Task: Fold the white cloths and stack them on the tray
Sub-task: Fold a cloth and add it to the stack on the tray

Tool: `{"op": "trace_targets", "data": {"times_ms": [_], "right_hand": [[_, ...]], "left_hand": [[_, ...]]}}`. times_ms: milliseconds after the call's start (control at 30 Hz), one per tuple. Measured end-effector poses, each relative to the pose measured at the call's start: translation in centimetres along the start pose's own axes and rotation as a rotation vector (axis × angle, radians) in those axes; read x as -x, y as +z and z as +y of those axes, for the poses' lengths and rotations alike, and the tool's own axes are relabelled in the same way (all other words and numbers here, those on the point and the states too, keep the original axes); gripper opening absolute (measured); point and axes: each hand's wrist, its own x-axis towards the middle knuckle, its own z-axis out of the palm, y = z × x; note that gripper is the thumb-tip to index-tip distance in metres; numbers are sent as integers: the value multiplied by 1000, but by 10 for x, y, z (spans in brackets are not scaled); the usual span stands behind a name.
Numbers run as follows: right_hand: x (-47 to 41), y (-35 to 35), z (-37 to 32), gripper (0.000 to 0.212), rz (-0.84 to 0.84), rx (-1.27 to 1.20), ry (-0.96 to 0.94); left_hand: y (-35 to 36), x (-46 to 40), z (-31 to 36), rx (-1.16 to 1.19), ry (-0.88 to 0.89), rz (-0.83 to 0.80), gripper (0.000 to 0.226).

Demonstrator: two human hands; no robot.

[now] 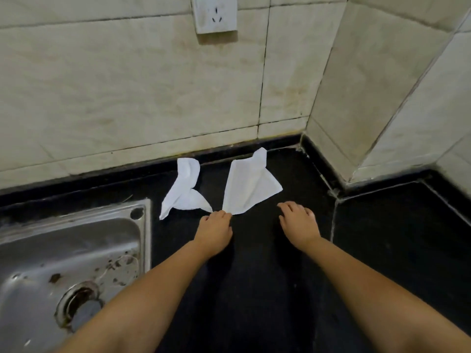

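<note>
Two crumpled white cloths lie on the black counter near the back wall. The left cloth (184, 190) is twisted and lies free. The right cloth (248, 185) is partly folded into a pointed shape. My left hand (215, 228) pinches the near corner of the right cloth between its fingertips. My right hand (299, 221) hovers over the bare counter to the right of that cloth, fingers loosely curved, holding nothing. No tray is in view.
A stained steel sink (71, 263) with a drain fills the lower left. Tiled walls (127, 98) close off the back and right, forming a corner. A wall socket (214, 12) sits high up. The black counter (395, 238) extends to the right.
</note>
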Motion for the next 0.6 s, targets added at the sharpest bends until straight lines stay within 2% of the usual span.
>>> {"op": "trace_targets", "data": {"times_ms": [167, 233, 300, 467, 533, 600], "right_hand": [[-98, -3, 20, 45, -63, 66, -100], [-123, -1, 19, 39, -104, 155, -152], [-136, 4, 16, 32, -136, 209, -153], [-143, 13, 14, 27, -92, 268, -178], [-138, 12, 20, 24, -68, 195, -148], [-126, 7, 28, 18, -19, -10, -58]], "left_hand": [[8, -60, -6, -127, 13, -52, 38], [13, -74, -6, -200, 1, -69, 35], [17, -83, -6, -257, -5, -76, 33], [18, -94, -6, -288, 25, -64, 34], [16, -93, -7, -231, 13, -46, 33], [12, -88, -8, -121, -3, 6, 27]]}}
